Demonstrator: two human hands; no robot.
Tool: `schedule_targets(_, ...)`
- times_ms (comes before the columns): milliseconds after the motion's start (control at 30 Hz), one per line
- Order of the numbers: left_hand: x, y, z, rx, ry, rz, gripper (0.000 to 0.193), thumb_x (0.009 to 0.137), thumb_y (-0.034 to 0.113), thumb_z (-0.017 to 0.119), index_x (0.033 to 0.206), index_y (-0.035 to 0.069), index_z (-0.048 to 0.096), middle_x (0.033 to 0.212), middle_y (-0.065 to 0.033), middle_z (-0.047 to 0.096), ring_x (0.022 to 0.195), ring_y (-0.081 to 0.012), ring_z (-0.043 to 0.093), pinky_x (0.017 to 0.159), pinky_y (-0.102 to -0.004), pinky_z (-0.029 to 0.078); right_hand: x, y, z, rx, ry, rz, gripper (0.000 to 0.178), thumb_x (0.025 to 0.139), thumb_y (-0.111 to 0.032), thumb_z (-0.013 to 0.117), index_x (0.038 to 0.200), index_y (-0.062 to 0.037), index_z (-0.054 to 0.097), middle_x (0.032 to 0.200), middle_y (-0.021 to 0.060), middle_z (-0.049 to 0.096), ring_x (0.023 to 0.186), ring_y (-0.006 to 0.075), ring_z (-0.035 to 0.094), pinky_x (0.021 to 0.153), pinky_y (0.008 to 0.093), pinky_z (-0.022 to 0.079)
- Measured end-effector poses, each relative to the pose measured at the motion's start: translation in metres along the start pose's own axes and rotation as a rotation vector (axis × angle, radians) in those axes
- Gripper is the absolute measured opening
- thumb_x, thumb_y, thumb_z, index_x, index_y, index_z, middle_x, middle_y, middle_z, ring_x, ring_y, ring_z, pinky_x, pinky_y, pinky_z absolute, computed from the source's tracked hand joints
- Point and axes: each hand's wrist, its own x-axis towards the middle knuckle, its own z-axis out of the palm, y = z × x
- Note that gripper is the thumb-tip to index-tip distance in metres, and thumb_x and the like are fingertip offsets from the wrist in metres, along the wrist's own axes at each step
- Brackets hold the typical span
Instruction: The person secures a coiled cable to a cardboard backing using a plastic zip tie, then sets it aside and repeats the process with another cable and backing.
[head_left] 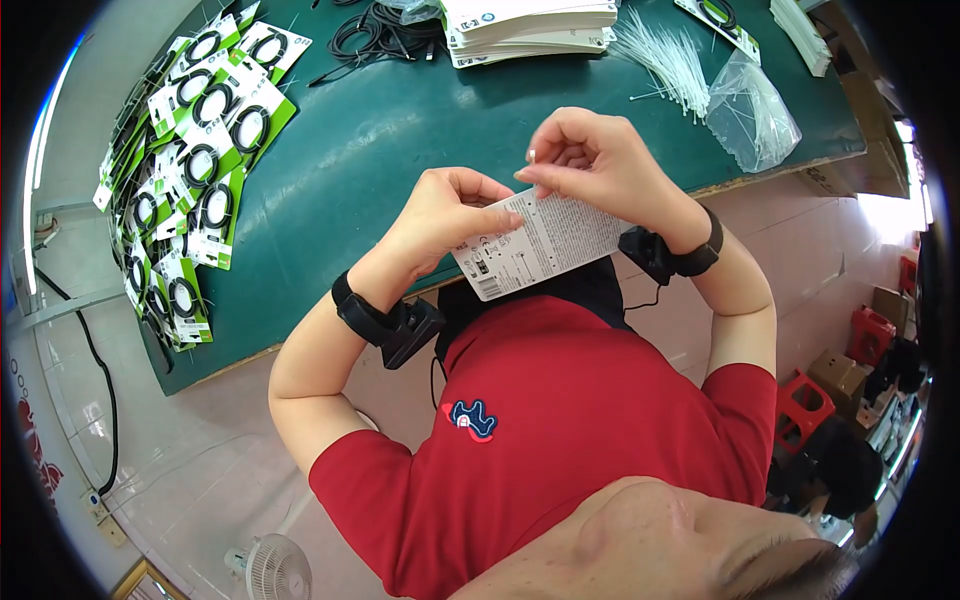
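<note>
A: What sits closest to us?

B: The person's head (690, 535), at the lower edge, with a red shirt (600, 390) just beyond it.

A: And the thing in hand?

B: A flat printed card (565, 245), whitish with small dark print, held tilted over the lap by the near edge of the green counter (390, 130).

A: Held how?

B: The left hand's grip (440, 215) is clamped on its upper left part — thumb on the printed face, forefinger stretched along the top edge.

A: And the other?

B: The right hand's grip (597, 160) is pinched together, thumb and forefinger, on a small white strip (532, 157) just over the card's top edge. Whether the strip passes through the card, I cannot tell.

A: Anything on the wrists?

B: A black strapped unit (400, 330) on the left, a second black unit (665, 255) on the right.

A: Farther along the counter?

B: Leftward, overlapping green-and-white packs (200, 160) with coiled black cables. At the back, loose black cables (378, 40) beside a stack of white cards (530, 30). Rightward, white cable ties (665, 70) spread next to a clear bag (752, 115).

A: Past that?

B: Tiled floor (190, 460), a white fan (278, 572) at lower left, and — over on the right — a red stool (803, 410) near a cardboard box (838, 380).
</note>
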Motion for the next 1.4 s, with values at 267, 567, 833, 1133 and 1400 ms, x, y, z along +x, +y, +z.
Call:
schedule_targets(267, -0.001, -0.003, 0.001, -0.002, 0.011, 0.041, 0.031, 0.075, 0.007, 0.082, 0.099, -0.007, 0.07, 0.086, -0.0114, 0.072, 0.074, -0.0133, 0.069, 0.066, -0.025, 0.056, -0.002, 0.017, 0.014, -0.508, 0.044, -0.576, 0.015, 0.078, -0.006, 0.079, 0.086, -0.0044, 0.066, 0.07, 0.0067, 0.065, 0.061, 0.0212, 0.063, 0.054, 0.0302, 0.049)
schedule_targets(567, -0.006, -0.008, 0.006, 0.026, 0.047, 0.063, 0.031, 0.072, 0.011, 0.086, 0.093, -0.005, 0.07, 0.082, -0.0108, 0.072, 0.071, -0.012, 0.069, 0.063, -0.0241, 0.055, -0.007, 0.014, 0.018, -0.546, 0.086, -0.556, 0.016, 0.073, -0.007, 0.082, 0.081, -0.0063, 0.068, 0.067, 0.0051, 0.063, 0.059, 0.0217, 0.061, 0.05, 0.0309, 0.047)
schedule_targets(833, -0.01, -0.012, 0.013, 0.066, 0.115, 0.063, 0.034, 0.07, 0.016, 0.09, 0.089, -0.005, 0.071, 0.077, -0.0093, 0.071, 0.066, -0.0099, 0.067, 0.06, -0.0225, 0.053, -0.011, 0.009, 0.016, -0.51, 0.031, -0.49, 0.015, 0.073, -0.007, 0.082, 0.083, -0.0065, 0.071, 0.071, 0.004, 0.065, 0.065, 0.0203, 0.061, 0.055, 0.0308, 0.048)
schedule_targets(1133, -0.012, -0.011, 0.014, 0.097, 0.107, 0.053, 0.035, 0.07, 0.018, 0.091, 0.088, -0.004, 0.071, 0.076, -0.0091, 0.071, 0.065, -0.0102, 0.066, 0.061, -0.0225, 0.053, -0.015, 0.003, 0.005, -0.438, -0.07, -0.297, 0.008, 0.077, -0.013, 0.077, 0.081, -0.0083, 0.072, 0.075, 0.0034, 0.065, 0.073, 0.0212, 0.058, 0.066, 0.0335, 0.048)
schedule_targets(1400, -0.016, -0.007, 0.015, 0.1, 0.125, 0.065, 0.036, 0.07, 0.019, 0.091, 0.088, -0.005, 0.071, 0.077, -0.0095, 0.072, 0.066, -0.0102, 0.067, 0.062, -0.023, 0.054, -0.015, 0.001, 0.006, -0.564, -0.159, -0.368, 0.01, 0.079, -0.009, 0.077, 0.087, -0.008, 0.073, 0.083, 0.0022, 0.063, 0.081, 0.0219, 0.057, 0.069, 0.0333, 0.048)
